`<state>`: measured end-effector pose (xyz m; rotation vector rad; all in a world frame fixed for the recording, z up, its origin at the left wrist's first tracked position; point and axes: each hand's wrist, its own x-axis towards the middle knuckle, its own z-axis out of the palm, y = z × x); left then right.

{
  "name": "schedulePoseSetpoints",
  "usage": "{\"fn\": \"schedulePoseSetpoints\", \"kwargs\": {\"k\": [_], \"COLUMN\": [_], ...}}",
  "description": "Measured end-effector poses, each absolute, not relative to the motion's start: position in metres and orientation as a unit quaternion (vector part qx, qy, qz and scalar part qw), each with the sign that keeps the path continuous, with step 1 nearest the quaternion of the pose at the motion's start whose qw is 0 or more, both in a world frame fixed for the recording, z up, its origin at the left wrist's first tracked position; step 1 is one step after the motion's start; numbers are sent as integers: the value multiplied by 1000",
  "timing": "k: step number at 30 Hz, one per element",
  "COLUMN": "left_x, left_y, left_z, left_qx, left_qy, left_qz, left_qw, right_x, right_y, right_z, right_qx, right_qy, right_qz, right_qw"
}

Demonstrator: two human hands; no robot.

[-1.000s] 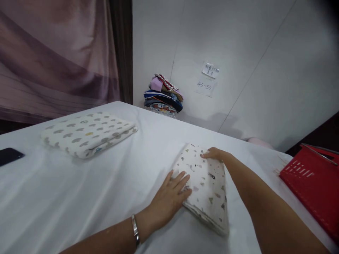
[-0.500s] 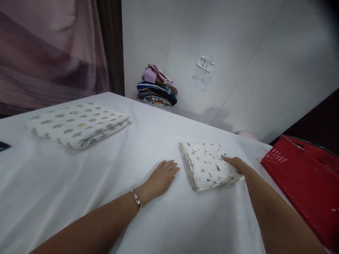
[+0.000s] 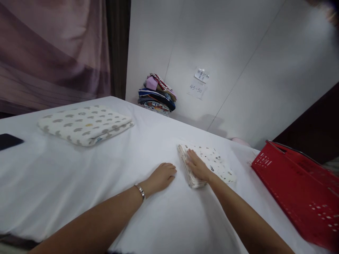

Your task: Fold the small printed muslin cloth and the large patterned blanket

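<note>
A small folded white cloth [image 3: 214,162] with little printed shapes lies on the white-covered table [image 3: 79,176]. My right hand [image 3: 197,167] rests flat on its left part, fingers stretched out. My left hand [image 3: 161,176], with a metal bracelet at the wrist, lies palm down on the sheet just left of the cloth, fingers loosely curled and holding nothing.
A larger folded cloth [image 3: 84,124] with grey cloud prints lies at the far left. A dark phone [image 3: 9,141] sits at the left edge. A red plastic basket [image 3: 299,190] stands at the right. A stack of coloured fabrics [image 3: 157,93] sits by the wall under paper notes [image 3: 198,83].
My right hand moved from the small cloth's right edge onto its left part. My left hand came off the cloth and now lies on the sheet beside it. The cloth was turned and shifted right.
</note>
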<state>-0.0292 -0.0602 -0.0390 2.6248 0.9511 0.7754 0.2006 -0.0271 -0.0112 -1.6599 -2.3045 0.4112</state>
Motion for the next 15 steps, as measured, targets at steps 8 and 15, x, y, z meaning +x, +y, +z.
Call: {"fn": "schedulePoseSetpoints", "kwargs": {"k": [8, 15], "left_x": [-33, -32], "left_y": [-61, -59], "left_z": [-41, -47], "left_qx": [899, 899], "left_qy": [324, 325], "left_qz": [268, 273], "left_qw": [121, 110], "right_x": [179, 179], "right_y": [-34, -12], "right_z": [-22, -8], "right_qx": [-561, -580], "right_qy": [-813, -791], "right_qz": [151, 183], "right_qw": [36, 68]}}
